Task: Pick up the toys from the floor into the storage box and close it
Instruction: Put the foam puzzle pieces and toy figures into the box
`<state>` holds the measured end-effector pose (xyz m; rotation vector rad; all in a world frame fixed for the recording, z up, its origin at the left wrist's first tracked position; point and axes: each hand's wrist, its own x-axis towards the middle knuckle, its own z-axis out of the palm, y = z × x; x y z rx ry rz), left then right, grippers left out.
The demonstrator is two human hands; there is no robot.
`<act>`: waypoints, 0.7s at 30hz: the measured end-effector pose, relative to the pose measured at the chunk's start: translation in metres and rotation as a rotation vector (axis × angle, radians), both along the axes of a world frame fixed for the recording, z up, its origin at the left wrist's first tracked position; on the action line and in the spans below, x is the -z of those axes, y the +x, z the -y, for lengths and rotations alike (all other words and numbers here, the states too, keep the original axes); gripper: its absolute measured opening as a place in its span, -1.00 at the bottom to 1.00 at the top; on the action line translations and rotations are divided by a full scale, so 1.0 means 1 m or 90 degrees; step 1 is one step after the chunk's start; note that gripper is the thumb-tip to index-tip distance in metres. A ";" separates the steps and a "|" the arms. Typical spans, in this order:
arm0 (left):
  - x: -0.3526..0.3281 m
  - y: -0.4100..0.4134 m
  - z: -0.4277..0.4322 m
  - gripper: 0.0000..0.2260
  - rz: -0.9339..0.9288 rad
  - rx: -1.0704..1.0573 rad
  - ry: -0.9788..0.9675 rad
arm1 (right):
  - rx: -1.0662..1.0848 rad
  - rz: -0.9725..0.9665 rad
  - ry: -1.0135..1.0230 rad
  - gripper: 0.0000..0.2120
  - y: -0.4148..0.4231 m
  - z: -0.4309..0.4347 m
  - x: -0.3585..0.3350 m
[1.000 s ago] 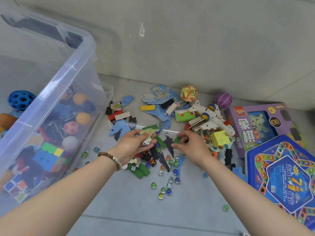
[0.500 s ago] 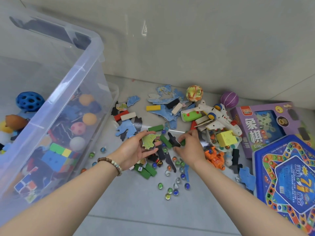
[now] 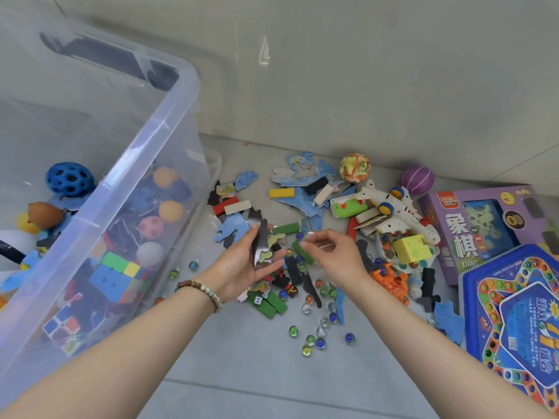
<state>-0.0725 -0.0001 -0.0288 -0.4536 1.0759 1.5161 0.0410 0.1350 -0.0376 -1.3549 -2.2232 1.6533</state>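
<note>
Both hands are busy low over the floor (image 3: pixel 242 373). The left hand (image 3: pixel 242 267) lies palm up, its fingers (image 3: pixel 273 257) nearly straight under a small stack of puzzle pieces (image 3: pixel 262 244) and the thumb clamped across the top. The pieces are flat and jagged, some showing dark backs and one a green and yellow print. The right hand (image 3: pixel 335 255) has its fingers curled, with thumb and forefinger pinching the far end of a green block (image 3: pixel 302 253). Whether the block is off the floor I cannot tell. A beaded bracelet (image 3: pixel 199 290) circles the left wrist.

Around the hands the toys are strewn on grey tile. Glass marbles (image 3: pixel 311 340) are scattered in front. Two more green blocks lie just below the left hand, with a die (image 3: pixel 258 300) on them. Blue puzzle pieces (image 3: pixel 302 176) are heaped farther back, by the wall. To the right sit an orange toy (image 3: pixel 390 279), a yellow block (image 3: pixel 413 249) and a white toy plane (image 3: pixel 399 213). An orange and green ball (image 3: pixel 354 168) and a purple ball (image 3: pixel 418 179) rest behind. A purple game box (image 3: pixel 472 225) and a blue game board (image 3: pixel 520 322) lie at the far right.

The storage box (image 3: pixel 136 152) stands on the floor at the left, just beside the pile. It is clear plastic and open at the top. Inside it are a blue holed ball (image 3: pixel 69 179), several small balls and colour cubes.
</note>
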 end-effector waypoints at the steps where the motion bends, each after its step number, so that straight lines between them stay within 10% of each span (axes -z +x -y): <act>1: 0.001 -0.002 0.002 -0.76 -0.005 -0.013 -0.007 | -0.007 0.038 0.025 -0.88 0.003 -0.002 0.006; 13: 0.002 -0.013 0.019 -0.78 -0.011 -0.014 -0.014 | -0.113 0.195 0.168 -0.82 0.003 0.004 0.013; 21: 0.002 -0.009 0.017 -0.68 0.018 0.006 0.003 | -0.098 -0.048 -0.058 -0.90 -0.028 0.030 -0.018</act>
